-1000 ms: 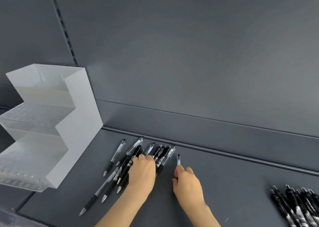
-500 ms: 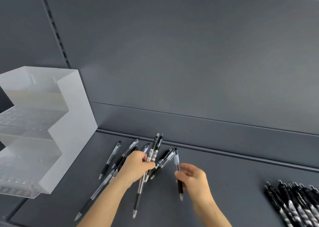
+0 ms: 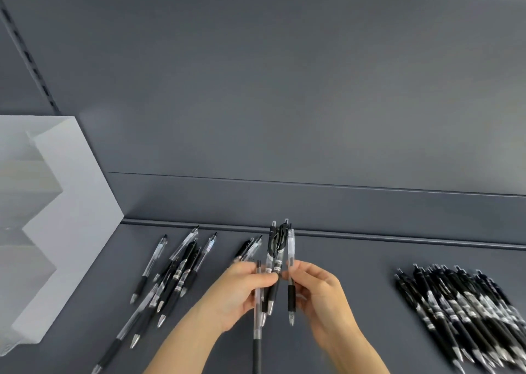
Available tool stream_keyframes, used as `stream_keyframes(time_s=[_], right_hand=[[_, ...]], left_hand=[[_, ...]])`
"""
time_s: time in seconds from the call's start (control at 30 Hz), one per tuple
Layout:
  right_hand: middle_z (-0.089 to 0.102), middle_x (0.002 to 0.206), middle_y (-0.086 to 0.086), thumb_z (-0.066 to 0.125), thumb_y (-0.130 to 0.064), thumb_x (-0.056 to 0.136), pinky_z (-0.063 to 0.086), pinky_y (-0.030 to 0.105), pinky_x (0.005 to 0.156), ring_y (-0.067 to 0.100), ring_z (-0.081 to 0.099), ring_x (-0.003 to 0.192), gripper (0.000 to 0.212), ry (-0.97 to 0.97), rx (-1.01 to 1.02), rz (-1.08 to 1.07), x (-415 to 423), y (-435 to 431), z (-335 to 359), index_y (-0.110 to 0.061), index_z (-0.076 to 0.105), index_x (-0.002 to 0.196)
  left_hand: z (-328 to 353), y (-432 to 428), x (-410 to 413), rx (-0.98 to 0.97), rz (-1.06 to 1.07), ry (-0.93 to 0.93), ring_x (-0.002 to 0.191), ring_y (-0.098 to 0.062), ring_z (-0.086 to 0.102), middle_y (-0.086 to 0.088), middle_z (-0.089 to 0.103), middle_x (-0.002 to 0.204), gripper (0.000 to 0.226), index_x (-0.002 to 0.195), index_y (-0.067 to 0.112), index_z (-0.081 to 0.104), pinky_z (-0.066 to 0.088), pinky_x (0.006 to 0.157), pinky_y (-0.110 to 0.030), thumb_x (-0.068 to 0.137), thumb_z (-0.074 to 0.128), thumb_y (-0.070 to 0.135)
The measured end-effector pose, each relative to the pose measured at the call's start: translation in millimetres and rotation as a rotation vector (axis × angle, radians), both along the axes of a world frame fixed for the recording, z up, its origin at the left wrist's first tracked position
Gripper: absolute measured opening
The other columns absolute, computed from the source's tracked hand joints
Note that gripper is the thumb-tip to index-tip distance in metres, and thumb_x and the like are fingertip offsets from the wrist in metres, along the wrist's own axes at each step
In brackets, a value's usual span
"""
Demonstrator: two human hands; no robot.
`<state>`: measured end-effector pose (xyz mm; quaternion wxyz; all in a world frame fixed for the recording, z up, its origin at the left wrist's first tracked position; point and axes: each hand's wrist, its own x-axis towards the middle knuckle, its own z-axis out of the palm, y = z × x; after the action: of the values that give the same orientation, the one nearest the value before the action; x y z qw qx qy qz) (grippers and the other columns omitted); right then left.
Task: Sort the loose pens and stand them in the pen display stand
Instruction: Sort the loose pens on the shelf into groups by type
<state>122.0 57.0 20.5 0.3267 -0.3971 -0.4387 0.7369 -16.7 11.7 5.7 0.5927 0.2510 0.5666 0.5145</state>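
1. Pale printed bands show on the barrels of the pens, but the print is too blurred to read, and I can make out no brand anywhere.
2. The left hand has its fingers and thumb curled round a small bundle of pens. They stand nearly upright, clip ends toward the far side and metal tips just below the thumb.
3. A longer pen sits in that same grasp and reaches lower, toward the near edge.
4. The right hand pinches a single clear pen between thumb and fingertips, right beside the bundle and parallel to it, tip down.
5. Loose pens lie scattered on the shelf to the left of the hands, with two more pens just beyond the left knuckles.
6. A dense pile of black pens lies well to the right.
7. The white stepped pen display stand sits at the far left, apart from both hands.
8. A raised ridge bounds the shelf's far edge, and bare surface lies between the hands and the right pile.
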Motion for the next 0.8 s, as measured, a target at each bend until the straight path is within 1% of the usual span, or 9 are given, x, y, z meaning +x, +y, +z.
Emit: stream_keyframes(time_s=[0.03,0.07,0.17,0.3,0.4,0.53,0.67,0.73,0.8], right_hand=[[0.069,0.065,0.003,0.054,-0.004,0.089,0.043,0.023,0.052,0.011,0.059,0.050,0.017,-0.007,-0.006,-0.022,6.3,0.3,-0.4,-0.005,0.067,0.079],[0.069,0.066,0.003,0.054,-0.005,0.089,0.044,0.025,0.054,0.012,0.060,0.052,0.017,-0.011,-0.012,-0.044,12.9,1.5,-1.8,-0.004,0.067,0.080],[0.069,0.066,0.004,0.053,-0.004,0.089,0.045,0.026,0.056,0.012,0.060,0.052,0.017,-0.014,-0.027,-0.099,34.7,5.3,-1.6,-0.005,0.067,0.079],[0.067,0.066,0.004,0.053,-0.003,0.089,0.043,0.026,0.056,0.011,0.057,0.051,0.020,-0.009,-0.021,-0.159,64.6,15.5,0.9,-0.006,0.068,0.077],[0.065,0.062,0.002,0.053,-0.002,0.089,0.041,0.022,0.049,0.007,0.054,0.047,0.017,-0.012,-0.021,-0.204,90.7,24.8,0.2,-0.005,0.066,0.078],[0.063,0.061,0.001,0.054,-0.002,0.089,0.040,0.019,0.045,0.006,0.050,0.045,0.016,-0.012,-0.026,-0.244,136.9,39.0,-0.3,-0.006,0.066,0.079],[0.063,0.063,0.005,0.055,-0.003,0.088,0.042,0.028,0.056,0.012,0.053,0.051,0.025,-0.022,-0.033,-0.259,198.1,59.1,0.2,-0.011,0.070,0.070],[0.065,0.063,0.005,0.054,-0.004,0.089,0.043,0.032,0.060,0.013,0.055,0.053,0.023,-0.032,-0.019,-0.269,231.1,70.4,1.5,-0.010,0.070,0.073],[0.064,0.063,0.004,0.054,-0.003,0.089,0.043,0.031,0.058,0.015,0.056,0.053,0.017,-0.064,0.002,-0.290,264.2,81.1,2.3,-0.007,0.067,0.077]], left_hand=[[-1.1,3.9,5.7,0.002,-0.024,0.008,0.087,-0.019,0.068,-0.011,0.071,0.090,0.017,0.099,0.000,0.069,0.054,0.074,-0.029,0.088,0.055,-0.001],[-1.6,8.0,11.6,0.001,-0.044,0.014,0.090,-0.020,0.067,-0.013,0.071,0.094,0.018,0.101,-0.001,0.068,0.054,0.077,-0.031,0.088,0.055,-0.001],[-1.4,20.4,30.3,0.007,-0.113,0.044,0.102,-0.029,0.064,-0.020,0.068,0.108,0.020,0.106,-0.003,0.066,0.050,0.091,-0.039,0.089,0.055,0.000],[4.8,39.3,59.0,0.036,-0.175,0.070,0.097,-0.024,0.066,-0.017,0.069,0.106,0.020,0.106,-0.002,0.066,0.054,0.080,-0.029,0.089,0.055,0.002],[7.4,54.9,84.5,0.046,-0.201,0.078,0.101,-0.029,0.065,-0.020,0.068,0.108,0.021,0.107,-0.004,0.064,0.053,0.086,-0.034,0.090,0.055,0.003],[9.3,78.7,132.0,0.049,-0.193,0.074,0.086,-0.023,0.064,-0.015,0.067,0.092,0.018,0.102,-0.005,0.064,0.053,0.077,-0.033,0.089,0.058,0.005],[8.8,103.3,190.5,0.026,-0.185,0.063,0.088,-0.024,0.062,-0.015,0.065,0.093,0.026,0.109,-0.009,0.060,0.049,0.085,-0.038,0.087,0.060,0.005],[8.2,114.2,221.3,0.020,-0.198,0.066,0.092,-0.027,0.063,-0.016,0.066,0.096,0.022,0.106,-0.008,0.061,0.047,0.095,-0.044,0.087,0.059,0.004],[5.6,125.2,251.4,0.014,-0.195,0.064,0.096,-0.029,0.063,-0.015,0.067,0.096,0.020,0.104,-0.005,0.063,0.043,0.100,-0.047,0.087,0.060,0.005]])
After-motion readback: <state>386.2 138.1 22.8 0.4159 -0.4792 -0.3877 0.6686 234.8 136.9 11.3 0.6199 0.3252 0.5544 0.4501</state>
